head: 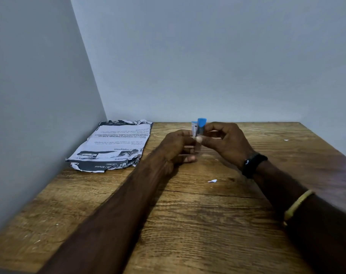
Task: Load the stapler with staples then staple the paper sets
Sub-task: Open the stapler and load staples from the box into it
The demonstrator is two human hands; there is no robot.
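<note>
Far left, against the wall, we've got the paper sets (pixel 111 145): one crumpled, torn-edged stack lying flat on the wooden table (pixel 188 224), untouched. How many sets are in it, we can't tell.

Moving to the middle, the left hand (pixel 176 147) has its fingers curled in, pinching the lower part of the small blue stapler (pixel 199 127). It's held upright above the table, between the two hands. We count one stapler, and its two blue tips stand slightly apart, so it looks opened.

On the other side, the right hand (pixel 225 141) pinches it between thumb and forefinger, the other fingers loosely bent.

We'd call this the loading step. Staples? We can't make any out. Next we'd want a strip seated in the channel and the top closed, then a reach left for the paper.

Also out here: two paper scraps (pixel 212 181), one black wristband (pixel 253 164) and one gold bangle (pixel 297 204).
</note>
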